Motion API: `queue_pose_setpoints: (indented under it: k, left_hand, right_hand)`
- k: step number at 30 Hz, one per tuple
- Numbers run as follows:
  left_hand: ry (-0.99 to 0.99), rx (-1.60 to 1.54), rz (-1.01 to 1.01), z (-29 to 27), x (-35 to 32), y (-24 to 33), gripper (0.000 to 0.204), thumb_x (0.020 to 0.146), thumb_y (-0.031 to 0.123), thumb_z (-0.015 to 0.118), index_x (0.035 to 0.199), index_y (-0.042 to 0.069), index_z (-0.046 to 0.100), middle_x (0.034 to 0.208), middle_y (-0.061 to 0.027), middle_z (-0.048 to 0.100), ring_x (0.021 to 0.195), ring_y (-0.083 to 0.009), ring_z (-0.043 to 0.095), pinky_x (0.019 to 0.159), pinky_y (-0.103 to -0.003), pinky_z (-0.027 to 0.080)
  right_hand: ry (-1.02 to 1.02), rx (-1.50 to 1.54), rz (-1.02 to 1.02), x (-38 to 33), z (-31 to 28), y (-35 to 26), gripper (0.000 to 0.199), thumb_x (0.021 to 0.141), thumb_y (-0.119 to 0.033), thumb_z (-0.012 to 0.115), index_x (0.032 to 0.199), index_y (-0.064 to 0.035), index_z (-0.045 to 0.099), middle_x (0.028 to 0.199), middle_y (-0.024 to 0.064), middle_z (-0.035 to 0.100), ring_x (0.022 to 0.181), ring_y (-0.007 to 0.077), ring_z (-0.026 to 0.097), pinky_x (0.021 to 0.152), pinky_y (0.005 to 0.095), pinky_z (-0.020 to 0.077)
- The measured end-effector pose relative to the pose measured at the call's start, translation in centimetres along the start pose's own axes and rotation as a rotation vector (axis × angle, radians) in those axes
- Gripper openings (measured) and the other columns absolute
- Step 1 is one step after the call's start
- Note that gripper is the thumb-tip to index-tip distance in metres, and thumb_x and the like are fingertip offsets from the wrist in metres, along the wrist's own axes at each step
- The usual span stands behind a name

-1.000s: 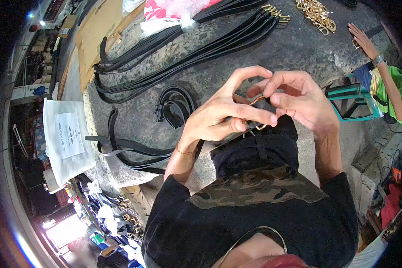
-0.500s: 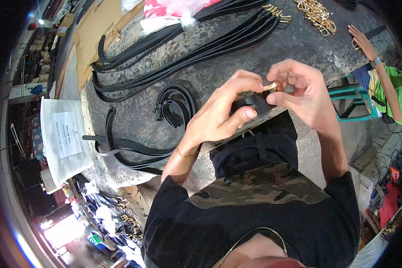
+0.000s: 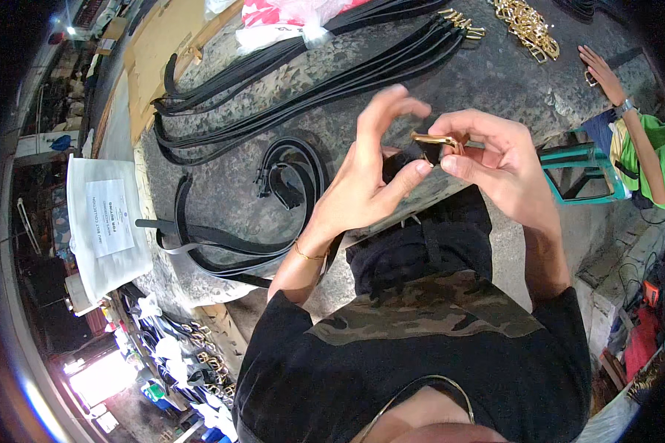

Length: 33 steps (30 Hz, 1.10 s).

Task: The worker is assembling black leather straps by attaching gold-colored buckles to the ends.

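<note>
Now raised, gold buckle (image 3: 434,140) between hands

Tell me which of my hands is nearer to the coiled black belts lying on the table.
Left. Your left hand is just right of the coiled black belts, while your right hand sits farther right, on the other side of the gold buckle both hands pinch.

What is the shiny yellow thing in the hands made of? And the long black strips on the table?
The buckle looks like metal with a polished gold-coloured finish: it glints under the light. The black belts look like leather or an imitation, smooth and matte, and they bend in soft curves. Which of the two cannot be told.
</note>
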<state>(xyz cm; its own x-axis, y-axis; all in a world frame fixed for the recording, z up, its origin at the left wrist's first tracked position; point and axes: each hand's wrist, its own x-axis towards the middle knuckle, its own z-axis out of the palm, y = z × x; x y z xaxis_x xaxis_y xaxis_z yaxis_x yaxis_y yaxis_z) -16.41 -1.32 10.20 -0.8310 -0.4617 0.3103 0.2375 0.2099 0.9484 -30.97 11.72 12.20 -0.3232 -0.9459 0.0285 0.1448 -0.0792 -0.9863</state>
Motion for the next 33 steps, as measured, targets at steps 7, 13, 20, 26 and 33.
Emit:
queue_pose_setpoints:
  k: [7,13,20,26,33]
  left_hand:
    - [-0.377,0.260,-0.511,-1.4,1.5,2.2,0.023,0.090,0.016,0.064,0.103,-0.003,0.060,0.078,-0.0136,0.066,0.071,-0.0189,0.069,0.056,-0.028,0.050]
    - [-0.296,0.107,-0.593,-1.2,1.1,1.6,0.024,0.095,0.021,0.059,0.089,-0.002,0.063,0.068,-0.0050,0.064,0.058,-0.0109,0.064,0.049,-0.025,0.047]
    - [-0.365,0.175,-0.633,-1.1,0.6,1.6,0.024,0.096,0.017,0.055,0.087,-0.004,0.062,0.066,-0.0055,0.063,0.055,-0.0109,0.062,0.051,-0.026,0.047]
    - [-0.297,0.229,-0.580,-0.5,0.0,1.4,0.024,0.094,0.016,0.056,0.087,-0.006,0.060,0.068,-0.0108,0.065,0.057,-0.0139,0.065,0.055,-0.029,0.050]
    - [-0.094,0.844,-0.243,-1.3,-4.7,1.6,0.054,0.080,0.029,0.072,0.120,-0.002,0.054,0.098,-0.0171,0.065,0.089,-0.0336,0.065,0.076,-0.041,0.050]
  right_hand:
    - [-0.060,-0.098,0.056,1.3,-1.5,-0.2,0.018,0.093,-0.007,0.057,0.108,-0.0011,0.063,0.088,0.0004,0.063,0.079,0.0069,0.057,0.070,0.0233,0.0489]
    - [-0.058,0.116,0.180,1.6,-1.5,0.9,0.018,0.092,-0.012,0.061,0.105,0.0008,0.062,0.086,0.0019,0.062,0.076,0.0075,0.057,0.067,0.0231,0.0492]
    - [-0.096,-0.053,0.217,1.4,-2.1,2.1,0.016,0.088,-0.007,0.066,0.100,0.0019,0.060,0.084,0.0030,0.063,0.073,0.0083,0.060,0.065,0.0234,0.0508]
    - [-0.121,-0.077,0.219,1.2,-1.0,2.4,0.015,0.085,-0.003,0.067,0.095,0.0001,0.057,0.080,0.0017,0.061,0.067,0.0077,0.058,0.059,0.0229,0.0477]
    - [0.071,-0.220,0.210,1.2,-1.5,5.3,0.015,0.081,0.000,0.068,0.088,-0.0016,0.056,0.071,-0.0008,0.058,0.058,0.0068,0.055,0.052,0.0214,0.0425]
